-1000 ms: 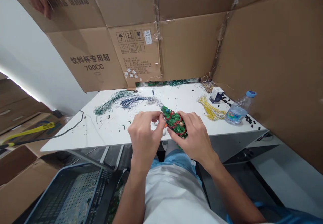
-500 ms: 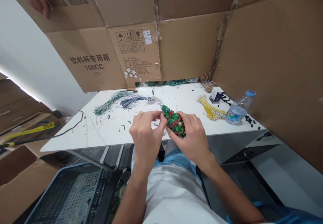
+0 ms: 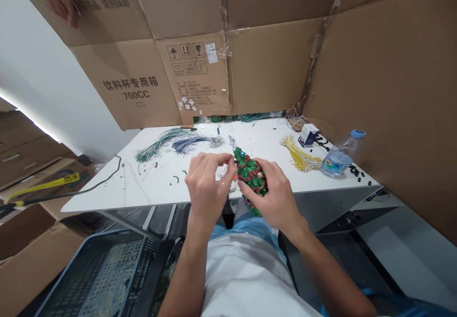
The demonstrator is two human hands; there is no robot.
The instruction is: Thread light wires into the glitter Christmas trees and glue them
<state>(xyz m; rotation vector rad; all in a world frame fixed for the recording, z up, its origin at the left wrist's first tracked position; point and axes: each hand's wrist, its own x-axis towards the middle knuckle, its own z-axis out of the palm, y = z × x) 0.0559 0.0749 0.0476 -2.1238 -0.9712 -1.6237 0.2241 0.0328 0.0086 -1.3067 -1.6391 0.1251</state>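
A small decorated Christmas tree (image 3: 253, 175), green with red garland and a gold ball, is gripped by my right hand (image 3: 274, 188) along its right side. It tilts over the front edge of the table, its tip pointing away from me. Beside the tree's upper left, my left hand (image 3: 210, 179) has thumb and forefinger pinched together; what they hold, if anything, is too small to make out. Behind the tree lie bundles of dark blue wires (image 3: 194, 142) and green wires (image 3: 160, 144). A bundle of yellow wires (image 3: 302, 156) lies to the right.
A water bottle (image 3: 342, 154), a small box (image 3: 309, 135) and black bits stand or lie at the right of the white table (image 3: 117, 193). Cardboard (image 3: 193, 12) walls the back and right. Another person's hand (image 3: 60, 3) holds its top left. A blue crate (image 3: 91, 241) sits below left.
The tree shows more of its left side and base, and a gap has opened between it and my left fingers. My left hand stays pinched; the view has shifted slightly.
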